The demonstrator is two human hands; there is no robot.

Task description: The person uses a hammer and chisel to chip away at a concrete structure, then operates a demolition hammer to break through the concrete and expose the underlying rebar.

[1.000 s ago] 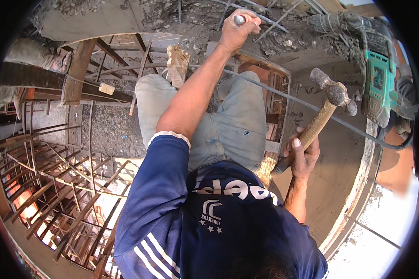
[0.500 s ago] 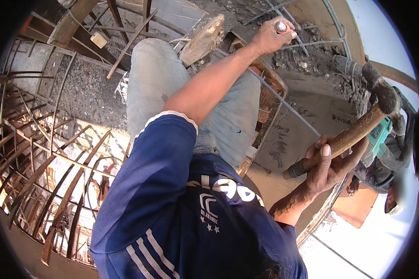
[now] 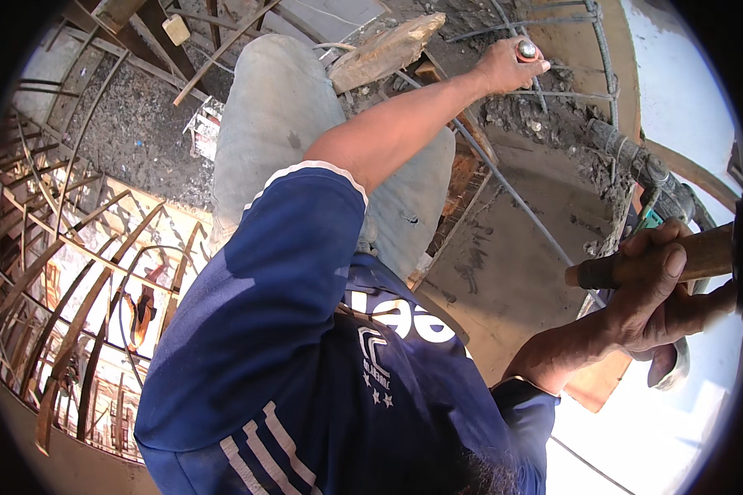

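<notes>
My left hand [image 3: 500,69] is closed around an upright chisel, its round metal struck end [image 3: 527,51] showing above the fist with a bit of orange at the grip. Below that fist lies broken grey concrete [image 3: 520,115] crossed by steel rebar; the chisel's lower end is hidden. Out at the right, my right hand [image 3: 648,289] grips a hammer by its wooden handle [image 3: 706,254], the dark-wrapped butt pointing left. The hammer's head lies beyond the dark rim of the picture.
A rough wood piece [image 3: 388,54] leans near my knees. Rebar [image 3: 604,58] stands at the far right, and a long rod [image 3: 520,202] runs diagonally below my left hand. Curved bars and strips [image 3: 82,272] crowd an opening at left. A teal tool [image 3: 650,219] is partly hidden.
My right hand has swung the hammer right and away from the chisel, taking its head out of view. My left hand keeps its hold on the chisel; the whole view has shifted slightly.
</notes>
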